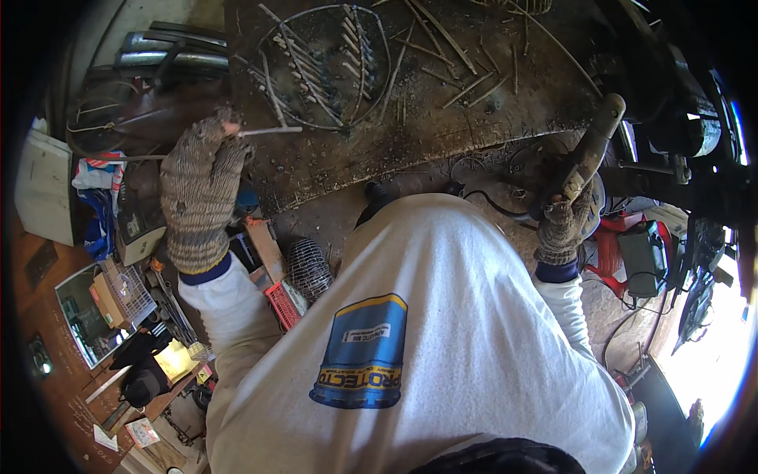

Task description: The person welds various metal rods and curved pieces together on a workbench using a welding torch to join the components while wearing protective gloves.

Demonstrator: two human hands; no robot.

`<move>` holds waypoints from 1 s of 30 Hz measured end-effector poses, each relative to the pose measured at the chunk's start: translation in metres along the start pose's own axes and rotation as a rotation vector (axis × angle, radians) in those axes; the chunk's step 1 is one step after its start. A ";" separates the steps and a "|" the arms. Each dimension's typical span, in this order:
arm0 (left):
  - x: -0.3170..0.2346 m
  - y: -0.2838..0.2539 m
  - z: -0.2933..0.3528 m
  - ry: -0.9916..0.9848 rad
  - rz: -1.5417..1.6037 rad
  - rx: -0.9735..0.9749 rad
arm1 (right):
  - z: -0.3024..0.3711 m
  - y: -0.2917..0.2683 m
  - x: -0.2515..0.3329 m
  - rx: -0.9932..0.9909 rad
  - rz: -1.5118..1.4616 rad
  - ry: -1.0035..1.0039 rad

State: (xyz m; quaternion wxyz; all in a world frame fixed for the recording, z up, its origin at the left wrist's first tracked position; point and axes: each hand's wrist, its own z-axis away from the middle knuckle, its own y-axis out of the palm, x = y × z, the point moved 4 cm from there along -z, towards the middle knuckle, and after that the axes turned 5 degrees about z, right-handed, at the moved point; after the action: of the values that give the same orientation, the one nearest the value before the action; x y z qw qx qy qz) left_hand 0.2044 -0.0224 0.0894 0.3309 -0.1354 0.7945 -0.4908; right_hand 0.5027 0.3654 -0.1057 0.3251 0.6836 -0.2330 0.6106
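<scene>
My left hand, in a worn knitted work glove, is closed around a thin grey metal rod. The rod's end points right, just over the near edge of a dark, stained workbench. On the bench lies a bent-rod ring with two leaf-like branches of short metal pieces. At the right, my gloved right hand grips a long grey-brown tool with a rounded end, tilted up and right. Its exact kind is unclear. A round pale part shows beside that hand.
Loose thin rods are scattered on the bench's right half. A black cable curves near my right hand. A red and dark machine stands at the right. Boxes, a wire basket and a red crate crowd the left floor.
</scene>
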 end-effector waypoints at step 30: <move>-0.127 0.245 -0.057 0.398 -1.342 -0.729 | 0.003 -0.014 0.017 -0.017 0.084 -0.104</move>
State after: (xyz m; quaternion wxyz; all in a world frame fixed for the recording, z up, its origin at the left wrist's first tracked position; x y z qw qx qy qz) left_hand 0.2882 0.2036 -0.0572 -0.2498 -0.5956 0.6979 -0.3093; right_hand 0.5172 0.3738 -0.0915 0.2923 0.7013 -0.2833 0.5852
